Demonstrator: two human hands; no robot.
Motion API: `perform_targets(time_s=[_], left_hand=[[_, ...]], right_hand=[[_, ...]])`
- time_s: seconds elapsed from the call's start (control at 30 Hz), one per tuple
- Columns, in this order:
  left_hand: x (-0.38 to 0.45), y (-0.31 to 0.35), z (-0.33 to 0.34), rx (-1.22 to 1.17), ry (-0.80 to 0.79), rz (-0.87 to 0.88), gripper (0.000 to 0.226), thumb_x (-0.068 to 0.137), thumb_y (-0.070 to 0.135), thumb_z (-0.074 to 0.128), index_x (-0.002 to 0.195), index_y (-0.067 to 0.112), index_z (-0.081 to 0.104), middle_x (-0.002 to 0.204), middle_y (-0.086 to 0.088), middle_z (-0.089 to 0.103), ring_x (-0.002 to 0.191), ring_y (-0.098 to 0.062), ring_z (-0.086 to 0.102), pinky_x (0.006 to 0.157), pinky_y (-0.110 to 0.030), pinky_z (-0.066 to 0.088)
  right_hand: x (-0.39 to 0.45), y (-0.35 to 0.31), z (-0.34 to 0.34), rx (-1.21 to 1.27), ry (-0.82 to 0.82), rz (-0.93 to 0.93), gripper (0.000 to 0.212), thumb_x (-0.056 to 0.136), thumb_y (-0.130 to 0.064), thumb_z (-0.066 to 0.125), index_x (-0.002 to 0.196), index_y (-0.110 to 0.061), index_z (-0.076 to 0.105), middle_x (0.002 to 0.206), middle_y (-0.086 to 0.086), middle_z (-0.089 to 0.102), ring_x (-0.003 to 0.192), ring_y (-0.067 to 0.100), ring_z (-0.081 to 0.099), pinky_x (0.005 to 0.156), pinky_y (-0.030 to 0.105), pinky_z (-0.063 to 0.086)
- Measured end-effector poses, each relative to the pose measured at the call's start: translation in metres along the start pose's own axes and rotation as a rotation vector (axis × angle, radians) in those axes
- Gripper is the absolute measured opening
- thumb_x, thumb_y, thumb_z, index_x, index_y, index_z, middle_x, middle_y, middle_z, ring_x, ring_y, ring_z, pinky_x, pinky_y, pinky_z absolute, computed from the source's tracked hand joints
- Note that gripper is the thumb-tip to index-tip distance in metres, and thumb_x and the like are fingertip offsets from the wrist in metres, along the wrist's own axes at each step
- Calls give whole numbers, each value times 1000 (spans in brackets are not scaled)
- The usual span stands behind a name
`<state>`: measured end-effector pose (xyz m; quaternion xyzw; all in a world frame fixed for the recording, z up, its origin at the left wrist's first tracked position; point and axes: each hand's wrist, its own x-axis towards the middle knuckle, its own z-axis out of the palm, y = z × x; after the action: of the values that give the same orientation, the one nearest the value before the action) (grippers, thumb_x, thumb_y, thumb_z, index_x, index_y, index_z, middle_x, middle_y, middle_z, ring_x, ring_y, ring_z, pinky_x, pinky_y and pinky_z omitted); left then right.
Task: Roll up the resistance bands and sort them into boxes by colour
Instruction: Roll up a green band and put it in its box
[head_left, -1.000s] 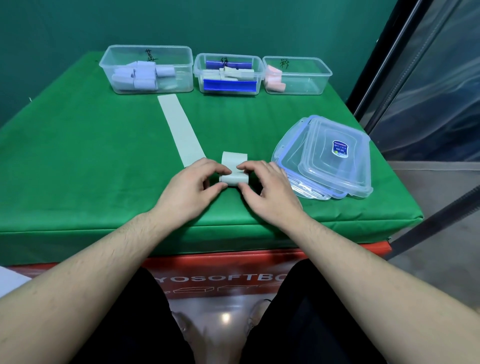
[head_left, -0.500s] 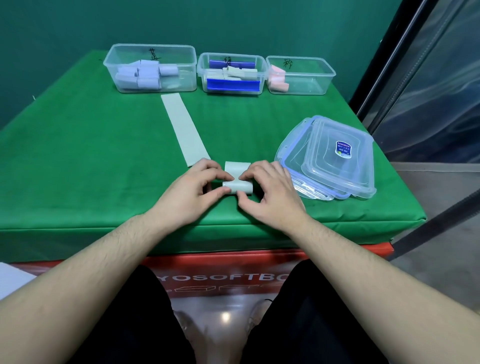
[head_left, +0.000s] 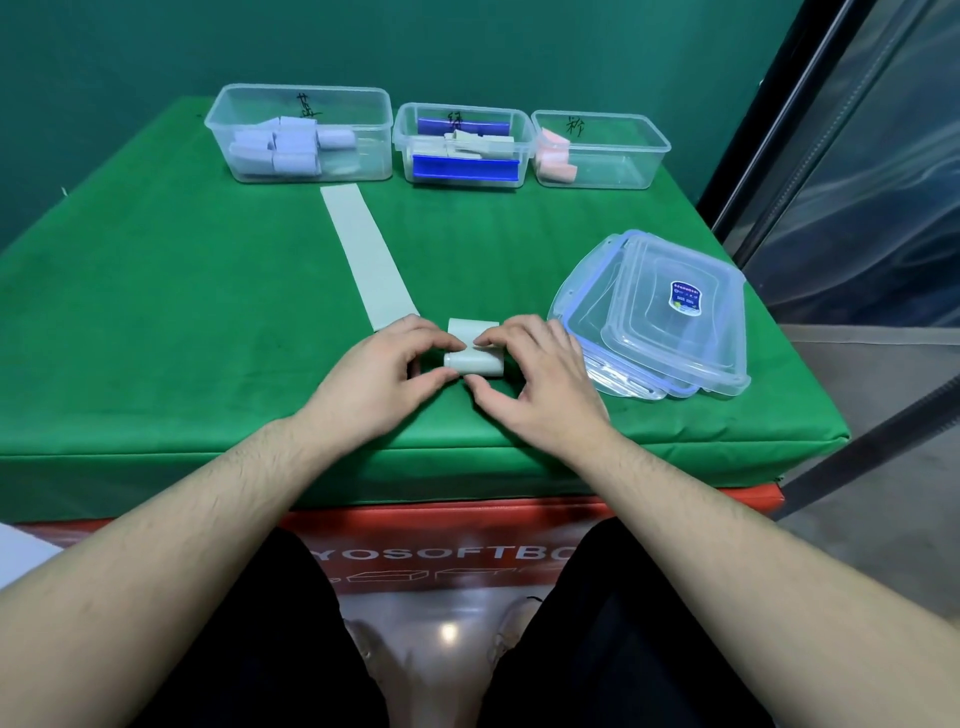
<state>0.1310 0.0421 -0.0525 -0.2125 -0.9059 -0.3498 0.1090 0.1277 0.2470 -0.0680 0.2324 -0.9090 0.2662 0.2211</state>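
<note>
**Pale green band nearly rolled at the near edge of the worktop**

Head view: The pale green resistance band lies near the front edge of the green worktop, rolled into a short cylinder with only a small flat tail left beyond it. That spot probably suits rolling, since it sits close to the body with both wrists resting low. The left hand pinches the roll's left end between curled fingers and thumb; the right hand does the same at the right end, fingertips on top and thumb under the near side, so the coil cannot spring open. A second pale green band lies flat just left of the hands, likely waiting its turn. At the far edge stand three clear boxes: the left box with lilac rolls, the middle box with pale green rolls, the right box with pink ones. The stacked lids sit just right of the right hand.
</note>
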Motion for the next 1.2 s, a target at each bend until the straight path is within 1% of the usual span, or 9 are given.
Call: perform_targets(time_s=[0.1, 0.23, 0.37, 0.47, 0.6, 0.77, 0.93, 1.07, 1.2], left_hand=[[3, 0, -1, 21, -27, 2, 25, 91, 31, 67, 115, 23, 69, 109, 10, 58, 79, -15, 58, 77, -29, 47], [1, 3, 1, 5, 27, 29, 24, 90, 27, 68, 114, 23, 67, 111, 12, 54, 71, -12, 54, 71, -27, 47], [0, 2, 5, 55, 56, 24, 21, 89, 23, 69, 110, 25, 67, 108, 15, 56, 68, -6, 52, 71, -30, 47], [4, 0, 6, 61, 59, 8, 22, 91, 24, 67, 112, 24, 67, 108, 12, 58, 72, -10, 54, 74, -32, 48], [9, -1, 4, 63, 27, -9, 24, 92, 27, 65, 116, 25, 67, 109, 13, 56, 75, -11, 55, 75, -33, 48], [13, 0, 5, 82, 31, -11, 31, 87, 26, 71, 118, 25, 66, 109, 18, 53, 71, 3, 51, 73, -27, 44], [8, 3, 7, 69, 58, 9, 24, 89, 25, 70, 113, 27, 66, 104, 19, 56, 73, -10, 54, 73, -30, 47], [-5, 5, 3, 49, 75, 11, 21, 90, 26, 69, 110, 29, 64, 97, 19, 57, 68, -8, 52, 68, -25, 43], [-12, 3, 2, 21, 68, 6, 21, 89, 23, 71, 109, 26, 66, 90, 21, 55, 69, -10, 51, 69, -25, 42]], right_hand=[[1, 2, 1, 6, -3, 5, 27, 84, -38, 67, 109, -26, 64, 105, -10, 55, 97, 17, 47, 88, 35, 37], [2, 3, 1, 16, -15, 31, 28, 87, -38, 65, 112, -26, 64, 108, -10, 56, 100, 16, 46, 90, 30, 33], [2, 3, 2, 32, -24, 56, 31, 88, -37, 63, 116, -25, 64, 112, -7, 54, 103, 17, 46, 94, 35, 36], [2, 3, 1, 47, -19, 50, 34, 86, -34, 63, 119, -26, 63, 115, -6, 52, 106, 19, 48, 96, 38, 38], [3, 4, 1, 79, -25, 49, 31, 86, -33, 65, 117, -28, 62, 114, -10, 54, 104, 17, 48, 96, 41, 40], [6, 8, 3, 122, -33, 70, 32, 88, -30, 65, 119, -28, 64, 114, -10, 58, 102, 17, 49, 94, 44, 43], [4, 8, 3, 147, 16, 50, 27, 88, -26, 66, 115, -24, 67, 109, -9, 60, 100, 18, 51, 92, 42, 43], [1, 5, 1, 134, 25, 20, 24, 86, -28, 66, 110, -25, 66, 104, -11, 62, 96, 17, 52, 88, 40, 41], [0, 3, 0, 93, 10, -8, 22, 83, -29, 66, 104, -27, 66, 100, -12, 61, 94, 16, 50, 85, 39, 40]])
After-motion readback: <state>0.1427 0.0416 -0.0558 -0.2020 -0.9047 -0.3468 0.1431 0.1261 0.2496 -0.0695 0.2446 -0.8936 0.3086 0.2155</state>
